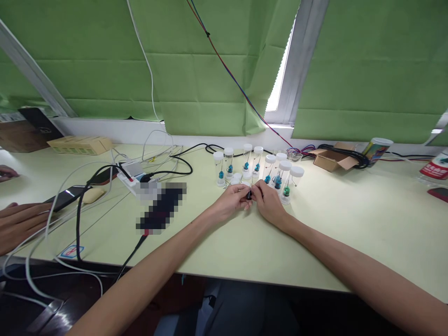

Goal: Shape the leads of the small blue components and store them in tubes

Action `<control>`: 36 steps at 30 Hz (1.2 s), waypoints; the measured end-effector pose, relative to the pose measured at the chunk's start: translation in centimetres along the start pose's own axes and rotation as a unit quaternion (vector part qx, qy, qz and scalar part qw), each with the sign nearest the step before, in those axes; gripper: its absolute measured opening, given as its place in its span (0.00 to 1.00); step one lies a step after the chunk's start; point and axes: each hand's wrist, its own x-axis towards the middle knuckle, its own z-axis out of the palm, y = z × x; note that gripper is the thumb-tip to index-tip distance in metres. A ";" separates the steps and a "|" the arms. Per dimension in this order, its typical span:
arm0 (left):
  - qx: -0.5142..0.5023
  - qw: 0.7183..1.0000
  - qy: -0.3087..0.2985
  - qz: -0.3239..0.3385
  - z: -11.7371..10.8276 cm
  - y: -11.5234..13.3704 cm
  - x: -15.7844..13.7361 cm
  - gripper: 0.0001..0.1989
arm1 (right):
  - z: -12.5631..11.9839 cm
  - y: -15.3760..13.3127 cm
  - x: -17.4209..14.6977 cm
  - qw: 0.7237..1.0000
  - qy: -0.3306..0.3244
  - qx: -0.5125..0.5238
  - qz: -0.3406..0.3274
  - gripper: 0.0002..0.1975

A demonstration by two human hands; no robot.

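Above the middle of the table, my left hand (231, 200) pinches a small black cylindrical piece (248, 195) between thumb and fingers. My right hand (269, 201) meets it from the other side, its fingers closed together at the top of the same piece; whether they grip it or something thinner is hidden. Just beyond the hands stand several clear tubes with white caps, such as the left tube (219, 169), each holding a small blue piece on a thin stem. One tube (287, 191) by my right hand holds a green piece. Loose white caps (236, 178) lie behind my left hand.
A phone-like dark object (161, 207), blurred out, lies left with a cable. Farther left are a power strip (129, 179), tangled cords and another person's hand (24, 226). An open cardboard box (332, 157), a can (378, 150) and a bottle (436, 168) stand at right.
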 end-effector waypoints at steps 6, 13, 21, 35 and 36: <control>0.010 1.000 0.022 0.005 0.4 0.0 -0.1 0.13 | -0.2 -0.2 0.1 0.999 -0.018 -0.041 -0.004 0.13; 0.018 0.999 0.037 0.015 0.5 -0.5 0.0 0.14 | -0.3 0.0 0.2 0.997 -0.033 -0.066 -0.019 0.13; 0.007 0.999 0.046 0.003 0.6 -0.5 -0.1 0.15 | -0.2 0.1 0.3 0.996 -0.030 -0.076 -0.032 0.13; -0.020 0.998 0.057 -0.015 1.1 -0.1 -0.3 0.12 | -0.3 0.0 0.3 0.996 -0.034 -0.072 -0.032 0.13; -0.023 0.998 0.056 -0.017 1.0 -0.1 -0.3 0.12 | -0.3 0.0 0.3 0.997 -0.033 -0.070 -0.029 0.13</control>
